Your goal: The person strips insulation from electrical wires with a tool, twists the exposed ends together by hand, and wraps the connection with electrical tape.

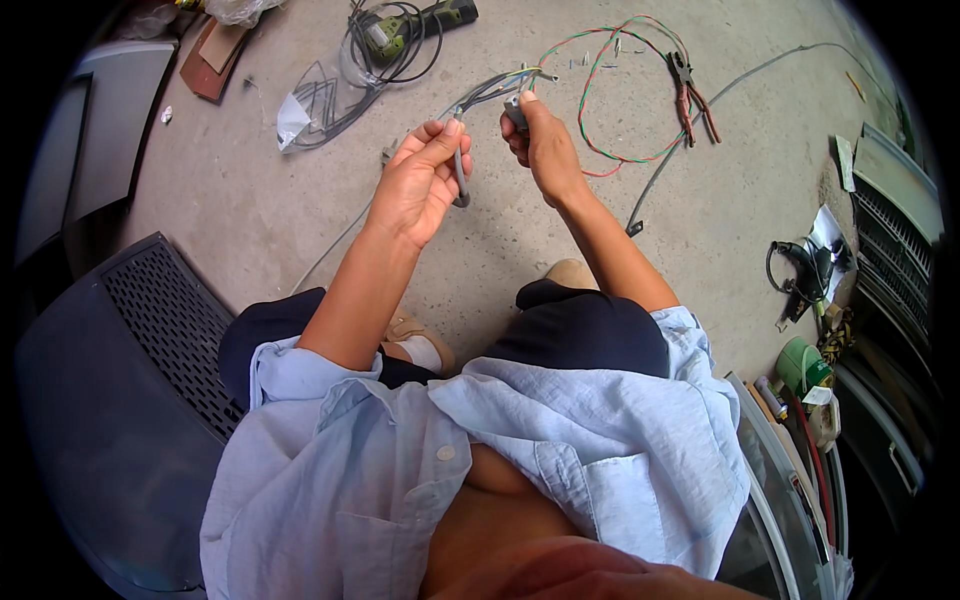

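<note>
A grey concrete floor point(480, 260) is spread beneath everything. At the near left, a dark cabinet point(90, 390) with a perforated side is seen, and a dark panel point(125, 130) is placed farther off on the left. On the right, a louvred metal unit point(893, 240) is cut off by the edge of the view.

At the far side, a loop of red and green wire point(622, 161) is laid right of centre. Left of it, a green power tool point(395, 33) is partly crossed by its own black cord. In front of the person, both hands are raised above the floor, close together but not touching. By the left hand point(425, 165), a grey cable point(462, 180) is held, its fingers clamped on it and a bent length left hanging toward the near side. By the right hand point(545, 140), a small grey object point(516, 112) is gripped, with the fingers closed around it; its kind cannot be made out, as it is largely covered. Red-handled pliers point(686, 105) are rested across the wire loop's right side. Near the loop's far part, small metal pieces point(618, 47) are scattered.
</note>
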